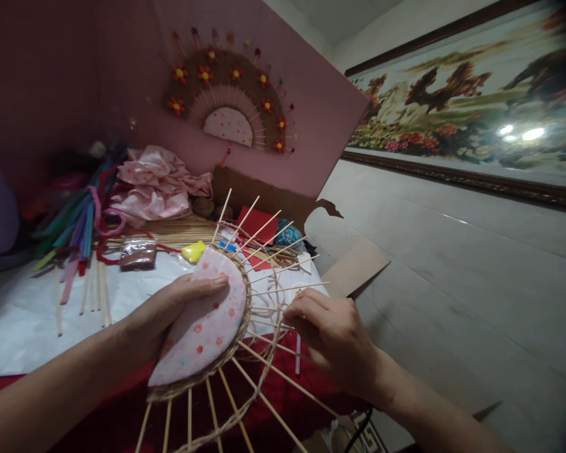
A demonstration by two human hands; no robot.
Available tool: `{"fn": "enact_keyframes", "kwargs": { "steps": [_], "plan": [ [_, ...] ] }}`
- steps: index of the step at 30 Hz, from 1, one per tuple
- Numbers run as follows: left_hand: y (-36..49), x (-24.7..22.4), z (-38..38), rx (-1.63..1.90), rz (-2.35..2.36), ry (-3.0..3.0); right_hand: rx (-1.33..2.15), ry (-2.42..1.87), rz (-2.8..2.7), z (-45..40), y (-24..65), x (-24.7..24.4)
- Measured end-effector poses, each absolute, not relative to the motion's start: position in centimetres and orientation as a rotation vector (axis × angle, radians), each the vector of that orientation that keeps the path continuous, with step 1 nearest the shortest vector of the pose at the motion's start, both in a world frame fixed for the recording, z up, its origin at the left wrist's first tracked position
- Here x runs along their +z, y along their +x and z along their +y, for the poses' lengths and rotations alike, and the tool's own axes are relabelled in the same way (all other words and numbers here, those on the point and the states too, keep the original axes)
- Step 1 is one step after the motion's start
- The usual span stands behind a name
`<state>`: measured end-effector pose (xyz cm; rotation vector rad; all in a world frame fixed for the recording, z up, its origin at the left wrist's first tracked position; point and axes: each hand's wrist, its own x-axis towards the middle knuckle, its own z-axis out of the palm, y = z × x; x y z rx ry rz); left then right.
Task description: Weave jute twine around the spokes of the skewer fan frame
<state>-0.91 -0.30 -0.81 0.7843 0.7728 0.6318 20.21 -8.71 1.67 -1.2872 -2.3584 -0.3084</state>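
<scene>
A half-round panel (pixel 210 321) covered in pink flowered fabric is tilted over the table's front edge, its curved rim edged with twine. Thin wooden sticks (pixel 283 371) fan outward from that rim. My left hand (pixel 183 302) grips the panel, thumb on the fabric, the other fingers hidden behind. A braided twine (pixel 238 415) runs in an outer arc across the lower sticks. My right hand (pixel 327 333) has its fingers pinched together at the twine beside the right-hand sticks; loose twine loops hang close by.
The table's white covering (pixel 9 333) holds colored pipe cleaners (pixel 78 223), bundled sticks (pixel 174 233), crumpled pink fabric (pixel 155 182), a yellow packet (pixel 193 251) and blue yarn (pixel 288 234). Behind, a pink board (pixel 311 119) shows a fan-shaped decoration (pixel 229 126). A tiled wall (pixel 476 270) stands right.
</scene>
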Motion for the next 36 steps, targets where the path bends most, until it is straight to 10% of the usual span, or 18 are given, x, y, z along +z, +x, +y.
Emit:
{"fn": "enact_keyframes", "kwargs": {
  "steps": [36],
  "plan": [
    [-0.9, -0.4, -0.9, 0.667, 0.707, 0.926, -0.329, -1.672, -2.221, -9.4, 19.0, 1.2]
  ]
}}
